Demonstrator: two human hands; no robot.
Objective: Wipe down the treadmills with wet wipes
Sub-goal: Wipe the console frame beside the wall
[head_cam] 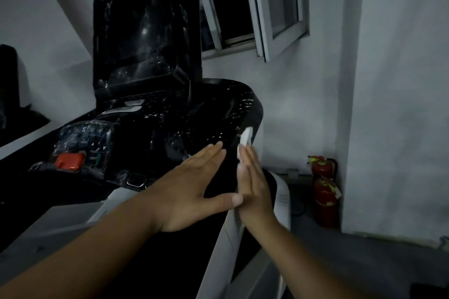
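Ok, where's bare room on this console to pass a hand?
Glossy black console top is bare between the dark screen and the left hand. Crowded left: dark keypad, red square button. Right hand presses a white wipe at its edge.

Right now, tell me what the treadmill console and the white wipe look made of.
Console: glossy black plastic, perhaps under clear film, judging by crinkled highlights. Wipe: matte white, likely folded cloth or paper; no shine, thick blunt edge.

Glossy black plastic treadmill console (184, 114); soft white wipe (245, 139).
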